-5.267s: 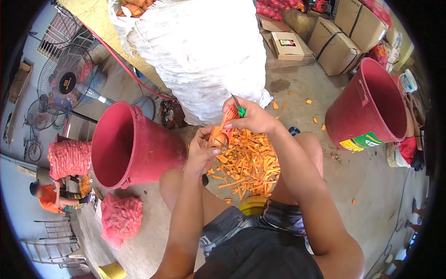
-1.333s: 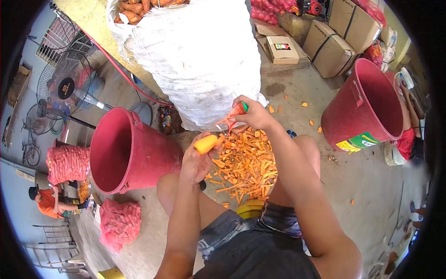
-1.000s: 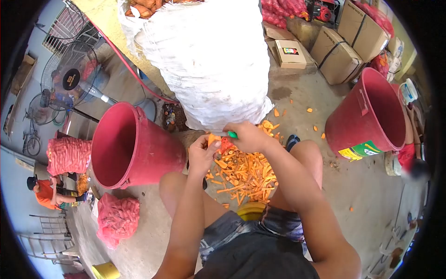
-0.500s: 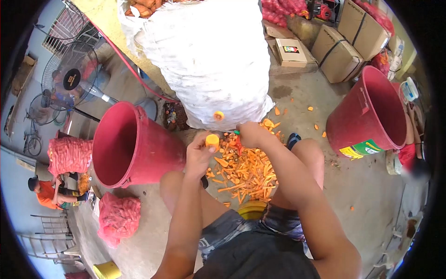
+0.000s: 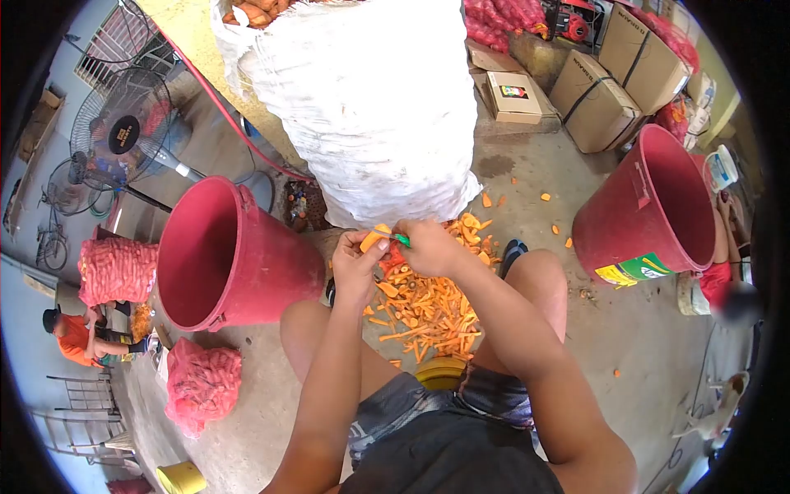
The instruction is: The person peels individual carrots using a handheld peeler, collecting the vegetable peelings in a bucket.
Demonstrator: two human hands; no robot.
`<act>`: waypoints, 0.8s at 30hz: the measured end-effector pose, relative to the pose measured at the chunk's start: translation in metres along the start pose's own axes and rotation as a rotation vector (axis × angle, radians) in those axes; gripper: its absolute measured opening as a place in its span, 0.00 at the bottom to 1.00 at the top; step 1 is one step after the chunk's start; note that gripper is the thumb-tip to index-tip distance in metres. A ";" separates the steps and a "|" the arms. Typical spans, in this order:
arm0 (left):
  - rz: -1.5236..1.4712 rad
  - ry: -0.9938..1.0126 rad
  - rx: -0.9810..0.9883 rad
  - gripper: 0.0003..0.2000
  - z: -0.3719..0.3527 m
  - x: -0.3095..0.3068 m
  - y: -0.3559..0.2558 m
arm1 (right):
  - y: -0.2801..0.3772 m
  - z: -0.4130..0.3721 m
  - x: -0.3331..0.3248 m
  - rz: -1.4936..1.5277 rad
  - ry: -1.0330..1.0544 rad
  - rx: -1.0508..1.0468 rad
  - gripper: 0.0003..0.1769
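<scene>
My left hand (image 5: 354, 270) is closed around a short piece of carrot (image 5: 374, 239), its bright orange surface showing above the fingers. Against that piece lies the blade of a small knife (image 5: 402, 240) with a green handle. Wrapped round the handle is my right hand (image 5: 429, 249), close beside the left. Below both hands, a heap of orange carrot peelings and cut bits (image 5: 432, 309) covers the floor between my legs. A tall white sack (image 5: 378, 115) stands just beyond, with carrots (image 5: 257, 11) showing at its top.
Large red bins stand at left (image 5: 280, 263) and right (image 5: 601, 222). A pink mesh bag (image 5: 204, 385) lies at lower left. Beyond are a standing fan (image 5: 123, 134) and a seated person in orange (image 5: 76, 337). Cardboard boxes (image 5: 592, 103) are stacked at upper right.
A cut carrot end that was in the air before the sack is gone from there. My right hand has moved left, bringing the knife onto the carrot, which is now tilted.
</scene>
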State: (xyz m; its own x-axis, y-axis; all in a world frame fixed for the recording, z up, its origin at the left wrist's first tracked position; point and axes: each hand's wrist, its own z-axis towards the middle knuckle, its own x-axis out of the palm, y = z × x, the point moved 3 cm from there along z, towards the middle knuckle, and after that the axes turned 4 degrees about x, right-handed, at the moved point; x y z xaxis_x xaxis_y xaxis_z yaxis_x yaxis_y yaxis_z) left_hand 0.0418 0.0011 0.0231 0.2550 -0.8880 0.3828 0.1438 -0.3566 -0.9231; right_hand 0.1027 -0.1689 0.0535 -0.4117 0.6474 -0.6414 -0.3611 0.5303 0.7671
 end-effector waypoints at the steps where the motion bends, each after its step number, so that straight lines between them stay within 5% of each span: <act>1: -0.001 0.000 -0.001 0.16 -0.001 0.000 -0.001 | -0.002 0.001 0.000 -0.022 0.009 0.036 0.16; 6: -0.157 0.183 -0.017 0.16 -0.013 0.007 -0.028 | -0.046 0.012 0.013 -0.216 0.072 0.163 0.16; 9: -0.194 0.111 0.027 0.17 0.000 -0.034 -0.048 | -0.040 0.011 0.002 -0.232 0.158 0.192 0.16; 11: -0.526 0.012 0.118 0.19 0.025 -0.077 -0.075 | -0.039 0.006 -0.008 -0.189 0.157 0.122 0.15; 14: -0.795 0.203 0.435 0.18 0.042 -0.074 -0.137 | -0.032 0.004 -0.029 -0.061 0.064 0.072 0.16; 16: -0.460 -0.237 0.235 0.22 0.042 -0.055 -0.143 | -0.012 0.002 -0.054 0.057 0.007 0.107 0.17; 19: 0.369 0.111 0.019 0.20 0.038 -0.032 -0.094 | -0.013 0.007 -0.062 0.261 -0.078 0.090 0.18; 21: 0.573 0.172 -0.152 0.14 0.028 -0.006 -0.070 | -0.015 0.007 -0.061 0.559 -0.076 0.174 0.14; 24: 0.355 0.137 -0.189 0.11 0.026 0.011 -0.049 | -0.001 -0.005 -0.078 0.545 -0.114 0.190 0.11</act>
State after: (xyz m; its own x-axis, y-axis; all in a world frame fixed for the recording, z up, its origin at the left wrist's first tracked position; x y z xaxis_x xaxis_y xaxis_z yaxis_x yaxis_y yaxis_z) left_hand 0.0626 0.0165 0.0736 0.1253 -0.9912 0.0436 -0.1111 -0.0577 -0.9921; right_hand 0.1307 -0.2223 0.1029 -0.3993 0.9035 -0.1558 0.0383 0.1862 0.9818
